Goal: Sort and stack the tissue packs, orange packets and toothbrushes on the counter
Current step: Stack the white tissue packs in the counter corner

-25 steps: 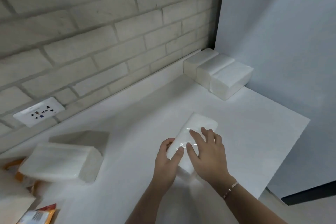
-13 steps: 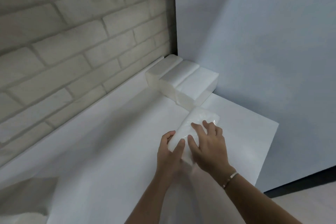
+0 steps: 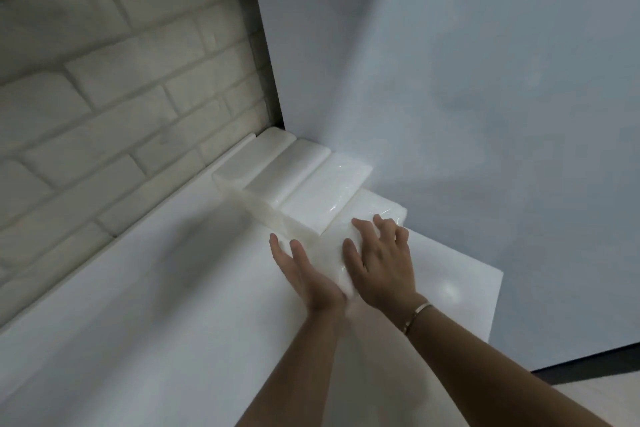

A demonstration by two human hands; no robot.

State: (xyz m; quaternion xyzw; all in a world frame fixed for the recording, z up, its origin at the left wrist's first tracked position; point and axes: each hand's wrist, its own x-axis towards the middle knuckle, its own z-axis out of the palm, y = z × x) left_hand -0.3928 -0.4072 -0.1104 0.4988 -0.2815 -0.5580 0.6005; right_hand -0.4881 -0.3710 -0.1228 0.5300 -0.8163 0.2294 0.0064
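Left hand (image 3: 306,276) flat, fingers straight, pressing the tissue pack (image 3: 369,213) on its near-left side. Right hand (image 3: 382,265) spread over the top, fingers lightly bent, pinching nothing. The pack lies flat on the counter (image 3: 138,315), long axis running toward the blue wall (image 3: 467,80), touching the row of three packs (image 3: 323,189).
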